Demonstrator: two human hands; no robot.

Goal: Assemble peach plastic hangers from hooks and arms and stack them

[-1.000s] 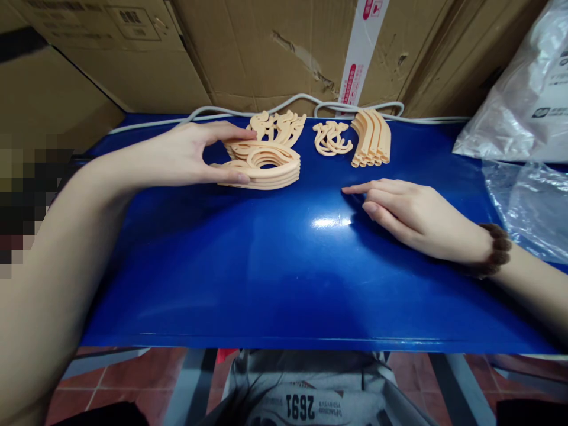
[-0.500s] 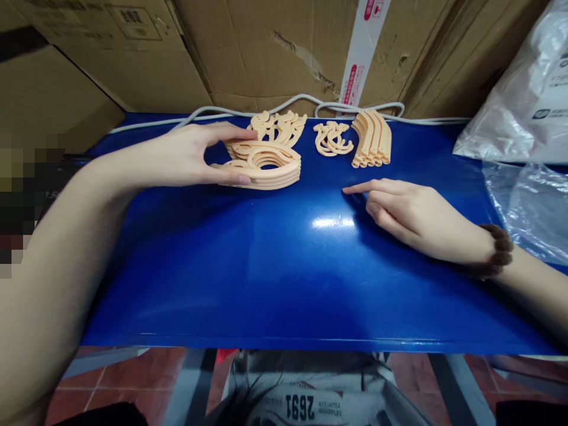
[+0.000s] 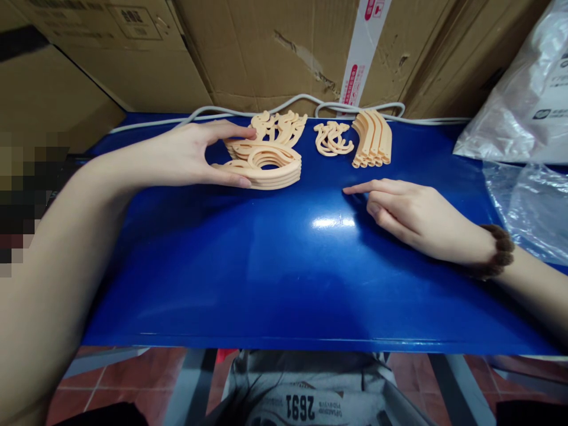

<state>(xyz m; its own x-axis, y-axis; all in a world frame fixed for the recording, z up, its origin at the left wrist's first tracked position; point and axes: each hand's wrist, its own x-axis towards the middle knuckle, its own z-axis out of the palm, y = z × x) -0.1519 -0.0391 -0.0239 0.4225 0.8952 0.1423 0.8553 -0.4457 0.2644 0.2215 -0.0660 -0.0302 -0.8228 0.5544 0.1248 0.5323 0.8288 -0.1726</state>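
Observation:
My left hand (image 3: 186,155) grips the left end of a stack of beige plastic pieces (image 3: 279,176), thumb along the near side and fingers on the far side. These pieces are curved and have rounded openings. Right behind them lie several smaller, wavy beige plastic pieces (image 3: 290,127). To their right is a small heap of beige hooks (image 3: 332,139), beside a row of curved beige arms like clothes-hanger halves (image 3: 373,139). My right hand (image 3: 408,213), with a brown band at the wrist, holds nothing; its index finger points left over the table, the other fingers loosely bent.
The blue table (image 3: 248,278) runs up to cardboard boxes (image 3: 275,53) at the back. A white cable (image 3: 208,110) winds along the rear edge. A filled plastic bag (image 3: 523,100) stands at the back right, with clear plastic film (image 3: 532,207) before it.

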